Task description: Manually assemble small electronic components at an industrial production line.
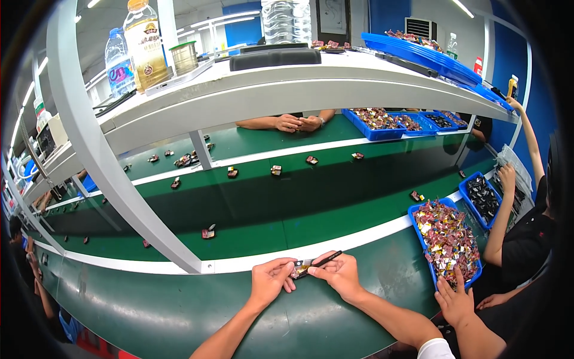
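Observation:
Over the near green worktop, my left hand pinches a small electronic part with dark and yellowish areas between thumb and fingers. My right hand grips a slim black pen-shaped tool, its upper end pointing up and right. The tool's lower end meets the part, and the right thumb is close against it. Fingers cover much of the part, so its exact kind cannot be made out. Both hands are close together, just in front of the white rail.
Beyond the rail, a green conveyor belt carries scattered small parts. At right, a co-worker's hand touches a blue tray heaped with red and yellow parts. A blue tray of black pieces stands behind it. A grey post rises at left.

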`<action>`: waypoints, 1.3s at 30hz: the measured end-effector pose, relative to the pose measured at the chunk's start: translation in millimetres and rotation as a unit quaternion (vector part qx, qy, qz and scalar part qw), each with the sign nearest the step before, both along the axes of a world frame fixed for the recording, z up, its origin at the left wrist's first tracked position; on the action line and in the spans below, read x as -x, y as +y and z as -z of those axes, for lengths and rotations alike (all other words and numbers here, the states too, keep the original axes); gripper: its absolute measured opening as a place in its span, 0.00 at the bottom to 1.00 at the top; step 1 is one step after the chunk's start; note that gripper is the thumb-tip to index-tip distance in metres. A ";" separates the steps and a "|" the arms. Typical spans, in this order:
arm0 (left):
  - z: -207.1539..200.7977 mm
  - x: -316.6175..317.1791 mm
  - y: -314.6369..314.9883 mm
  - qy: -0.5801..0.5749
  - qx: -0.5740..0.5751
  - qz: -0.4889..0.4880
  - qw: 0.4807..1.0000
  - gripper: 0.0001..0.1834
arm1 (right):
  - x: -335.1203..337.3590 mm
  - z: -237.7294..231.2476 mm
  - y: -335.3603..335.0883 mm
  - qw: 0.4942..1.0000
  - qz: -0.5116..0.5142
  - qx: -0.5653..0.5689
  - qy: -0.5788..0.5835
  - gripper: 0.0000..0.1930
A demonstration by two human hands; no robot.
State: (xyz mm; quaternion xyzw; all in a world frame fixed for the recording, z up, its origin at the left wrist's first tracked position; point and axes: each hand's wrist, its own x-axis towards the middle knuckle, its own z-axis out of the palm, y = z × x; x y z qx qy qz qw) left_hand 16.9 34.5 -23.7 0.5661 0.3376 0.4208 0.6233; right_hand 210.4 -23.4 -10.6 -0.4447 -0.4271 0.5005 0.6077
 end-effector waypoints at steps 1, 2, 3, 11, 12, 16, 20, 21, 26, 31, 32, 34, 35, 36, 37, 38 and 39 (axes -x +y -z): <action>0.2 1.6 0.9 0.001 -0.003 0.000 1.000 0.13 | -0.3 -1.4 1.3 1.000 -0.009 0.005 0.005 0.09; -1.1 0.5 2.8 -0.006 0.005 0.010 1.000 0.13 | -2.3 -1.1 2.4 1.000 -0.005 -0.001 0.003 0.09; -2.4 -0.5 3.9 -0.012 0.012 0.021 1.000 0.13 | -3.6 3.5 3.1 1.000 -0.006 -0.006 0.006 0.09; 10.1 1.4 0.6 -0.003 0.009 0.010 1.000 0.13 | -0.6 19.4 -0.2 0.998 -0.001 -0.056 -0.012 0.08; 10.4 1.4 0.5 -0.005 0.006 0.014 1.000 0.13 | -0.6 20.6 -0.5 0.998 -0.002 -0.060 -0.012 0.08; 11.5 -0.1 1.1 -0.010 0.007 0.012 1.000 0.13 | -1.6 19.3 -0.3 0.999 0.003 -0.047 -0.011 0.09; 10.2 0.0 1.6 -0.009 -0.012 0.018 1.000 0.13 | -2.6 25.2 2.1 0.997 0.005 -0.076 -0.024 0.09; 9.6 0.1 1.6 -0.009 -0.014 0.020 1.000 0.13 | -1.7 23.4 2.3 0.997 0.005 -0.074 -0.013 0.09; 11.6 1.0 1.3 -0.018 -0.001 0.016 1.000 0.13 | 0.4 20.7 2.8 0.999 0.002 -0.053 -0.002 0.09; 7.6 0.6 3.5 -0.004 -0.002 0.015 1.000 0.13 | -4.5 15.3 3.6 0.999 0.007 -0.019 -0.036 0.09; 4.9 -0.5 4.1 -0.001 -0.003 0.017 1.000 0.13 | -2.3 11.9 3.2 0.999 0.004 -0.036 0.005 0.09; 3.0 -1.0 4.2 0.001 -0.004 0.013 1.000 0.13 | -1.9 2.0 1.9 1.000 0.005 -0.002 -0.014 0.09; 2.7 -2.3 3.8 -0.001 0.000 0.012 1.000 0.13 | -2.3 2.9 2.1 1.000 0.002 -0.003 0.000 0.09; 2.1 -2.1 3.0 -0.004 0.003 0.012 1.000 0.13 | -2.1 2.1 1.9 1.000 -0.003 0.004 0.002 0.09; 1.1 -0.7 2.6 -0.002 0.008 0.007 1.000 0.13 | -1.7 0.2 1.6 1.000 -0.004 0.008 0.001 0.09; 1.4 -2.0 2.7 -0.002 0.009 0.014 1.000 0.12 | -3.5 0.5 0.6 1.000 -0.002 0.012 -0.003 0.09; 2.2 -2.7 3.1 -0.003 0.009 0.021 1.000 0.12 | -5.0 2.7 0.3 1.000 -0.005 0.009 0.000 0.09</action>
